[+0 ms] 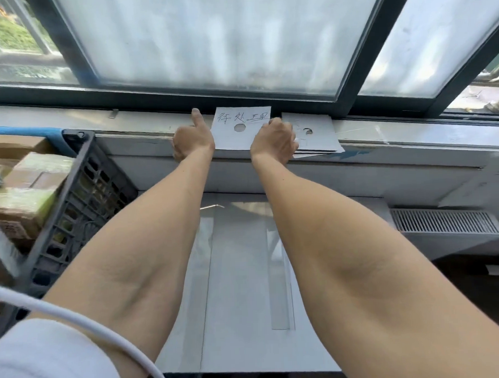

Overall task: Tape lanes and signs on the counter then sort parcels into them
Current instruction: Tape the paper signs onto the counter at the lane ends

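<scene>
White card sign (234, 139) with handwriting and a round hole lies flat, upper centre; parcels (28, 195) piled at left.

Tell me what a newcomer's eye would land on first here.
Two bare forearms stretch up the middle of the view to the window ledge. There the left hand, thumb raised, sits at the left edge of a white handwritten sign with a round hole, and the right hand grips its right edge. At far left a black crate holds wrapped parcels, and clear tape strips lie on the counter between the arms.
</scene>
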